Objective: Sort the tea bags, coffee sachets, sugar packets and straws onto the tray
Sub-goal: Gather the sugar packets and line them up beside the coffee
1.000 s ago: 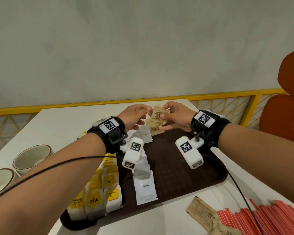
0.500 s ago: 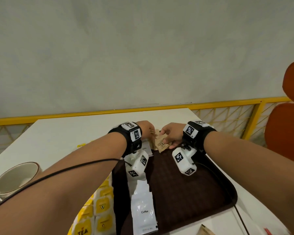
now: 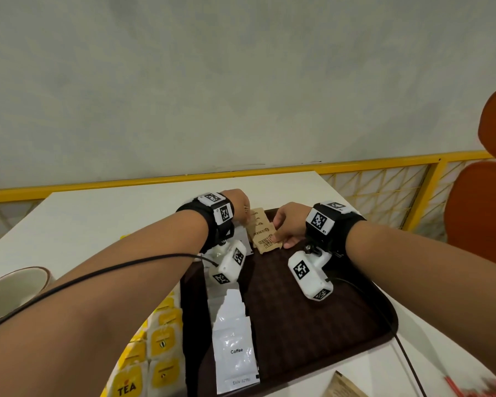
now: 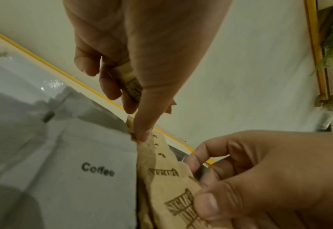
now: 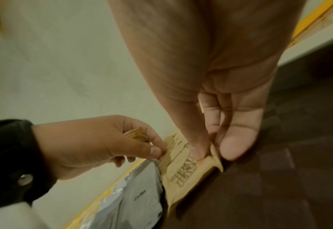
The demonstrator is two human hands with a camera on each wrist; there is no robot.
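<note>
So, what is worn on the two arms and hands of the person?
Both forearms are bare, without sleeves. Each wrist has a black strap carrying white blocks printed with black square codes, and under each wrist hangs a white camera box with the same codes. A thin black cable runs along the left arm; another leaves the right box. A ring shows on the left hand.

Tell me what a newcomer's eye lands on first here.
Both hands meet at the far end of the dark brown plastic tray: the left hand and right hand pinch brown paper sugar packets. Beside them runs a row of white coffee sachets, with yellow tea bags further left.
</note>
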